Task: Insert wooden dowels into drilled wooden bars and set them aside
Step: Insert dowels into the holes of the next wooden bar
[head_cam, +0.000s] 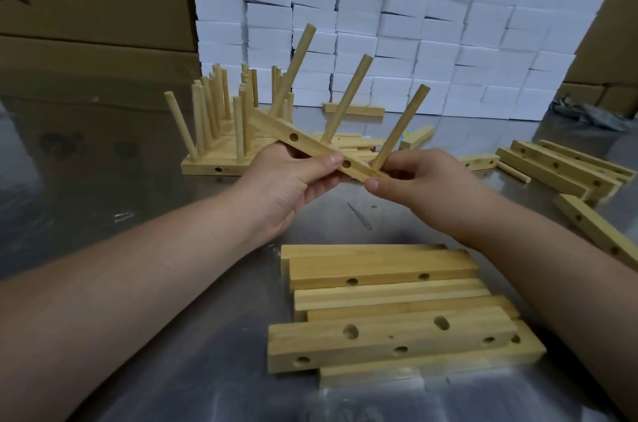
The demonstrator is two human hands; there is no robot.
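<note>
Bars of pale wood (390, 287) lie stacked at the near edge of the steel table (172, 335), with round holes in their sides. Bare shiny steel shows left of the stack and between it and the hands. Above the table's middle, the left hand (293, 179) grips a drilled bar (310, 141), thumb on top. The right hand (424, 186) pinches its near end. The bar tilts, and three dowels (348, 100) stick up from it. Finished bars (221, 124) with dowels stand past the left hand. Loose bars (559, 169) lie by the right edge. White foam blocks (448, 24) are piled along the far edge, beside cardboard boxes (86, 7).
</note>
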